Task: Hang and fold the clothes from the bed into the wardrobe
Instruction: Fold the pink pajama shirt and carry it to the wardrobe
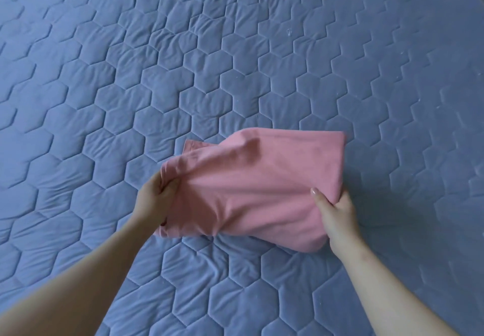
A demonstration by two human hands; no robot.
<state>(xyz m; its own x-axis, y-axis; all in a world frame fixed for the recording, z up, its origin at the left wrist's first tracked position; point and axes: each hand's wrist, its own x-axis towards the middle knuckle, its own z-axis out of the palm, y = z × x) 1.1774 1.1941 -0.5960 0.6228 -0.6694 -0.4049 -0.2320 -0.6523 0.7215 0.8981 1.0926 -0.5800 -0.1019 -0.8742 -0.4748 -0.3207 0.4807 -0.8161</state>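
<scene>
A pink garment (251, 178), folded into a rough rectangle, lies on the blue quilted bed cover (183, 60) a little below the middle of the view. My left hand (154, 199) grips its left edge, fingers curled round bunched cloth. My right hand (335, 212) holds the right near corner, thumb on top and fingers tucked under the fabric. The near edge of the garment is lifted slightly off the cover. A lower layer peeks out at the far left corner.
The blue cover with its stitched hexagon pattern fills the whole view. Small white lint specks dot it at the right. No wardrobe, hanger or other clothing is in view.
</scene>
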